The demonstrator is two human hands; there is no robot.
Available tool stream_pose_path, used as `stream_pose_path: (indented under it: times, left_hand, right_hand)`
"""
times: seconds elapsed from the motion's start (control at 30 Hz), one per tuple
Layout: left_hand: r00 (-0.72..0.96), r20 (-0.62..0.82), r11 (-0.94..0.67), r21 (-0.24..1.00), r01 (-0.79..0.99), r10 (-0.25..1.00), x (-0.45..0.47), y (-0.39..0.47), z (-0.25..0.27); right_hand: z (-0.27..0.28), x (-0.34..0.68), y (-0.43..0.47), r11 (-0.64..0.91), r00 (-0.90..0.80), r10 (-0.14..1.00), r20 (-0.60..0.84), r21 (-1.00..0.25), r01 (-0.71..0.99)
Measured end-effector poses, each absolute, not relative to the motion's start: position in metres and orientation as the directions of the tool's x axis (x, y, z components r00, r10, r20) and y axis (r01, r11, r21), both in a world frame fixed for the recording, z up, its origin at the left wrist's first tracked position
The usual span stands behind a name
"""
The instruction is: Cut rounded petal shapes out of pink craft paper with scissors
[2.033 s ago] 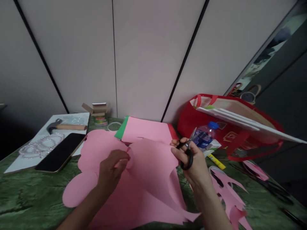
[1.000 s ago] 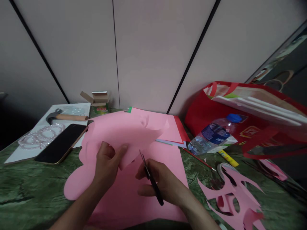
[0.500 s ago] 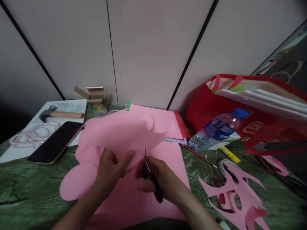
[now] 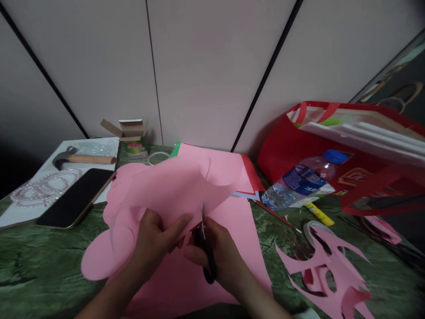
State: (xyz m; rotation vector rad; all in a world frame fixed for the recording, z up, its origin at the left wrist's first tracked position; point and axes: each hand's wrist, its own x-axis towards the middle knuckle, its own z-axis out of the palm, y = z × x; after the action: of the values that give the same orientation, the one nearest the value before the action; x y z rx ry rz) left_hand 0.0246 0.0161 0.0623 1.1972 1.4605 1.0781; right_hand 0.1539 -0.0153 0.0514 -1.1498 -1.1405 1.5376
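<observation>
My left hand [image 4: 156, 237] pinches the near edge of a curved sheet of pink paper [image 4: 172, 186], thumb on top and fingers underneath. Black-handled scissors [image 4: 206, 252] are gripped in my right hand [image 4: 217, 250], their blades pointing away from me at the paper's edge. Beneath the raised sheet lies a larger pink sheet [image 4: 232, 235]. To the left, pink paper cut-outs with rounded, scalloped edges [image 4: 108, 254] stick out from under my left wrist. Whether the blades are apart is hard to make out.
On the left are a phone [image 4: 76, 197], a hammer [image 4: 86, 158], a string of beads [image 4: 46, 188] and an open small box [image 4: 134, 144]. A water bottle [image 4: 302, 179] leans against a red bag [image 4: 279, 137]. Pink paper scraps [image 4: 332, 266] lie at the right.
The held sheet has shifted and bent slightly differently, uncovering a ring behind it. The scissors in my right hand have turned a little more upright and their handles have moved left.
</observation>
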Motion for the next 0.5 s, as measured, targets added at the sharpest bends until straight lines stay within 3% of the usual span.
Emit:
stream_pose_path:
  times: [0.27, 0.5]
  left_hand:
    - [-0.108, -0.107, 0.134, 0.949, 0.284, 0.988, 0.0263, 0.0123, 0.0634]
    - [-0.068, -0.111, 0.123, 0.967, 0.224, 0.992, 0.0314, 0.0058, 0.0683]
  right_hand:
    - [0.0526, 0.1550, -0.0154, -0.167, -0.154, 0.977, -0.148, -0.979, -0.117]
    - [0.0464, 0.1548, -0.0138, -0.116, -0.192, 0.979, -0.072, -0.966, -0.231]
